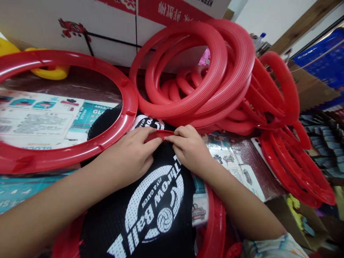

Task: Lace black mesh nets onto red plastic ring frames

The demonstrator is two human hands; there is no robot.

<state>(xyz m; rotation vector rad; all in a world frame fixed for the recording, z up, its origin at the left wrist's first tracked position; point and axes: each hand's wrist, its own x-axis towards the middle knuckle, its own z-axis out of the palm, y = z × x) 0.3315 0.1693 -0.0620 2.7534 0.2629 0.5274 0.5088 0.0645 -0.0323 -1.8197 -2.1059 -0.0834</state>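
Note:
A black mesh cloth (118, 204) with white "Throw Ball" print lies over a red plastic ring (216, 222), whose rim shows at the lower right and lower left. At the far edge of this cloth, my left hand (134, 152) is closed, thumb and index finger pinching the rim and the cloth there. Close beside it on the right, my right hand (189, 150) pinches the same edge, fingers bent. A short strip of red rim shows between the two hands. Just left of my left hand, a larger flat red ring (129, 104) lies partly over another piece of black mesh.
Several ribbed red rings (220, 82) are piled beyond my hands. More red ring parts (292, 165) lean at the right. Behind stands a white and red carton (113, 28). Printed teal and white sheets (40, 118) cover the table. A yellow piece (51, 71) lies back left.

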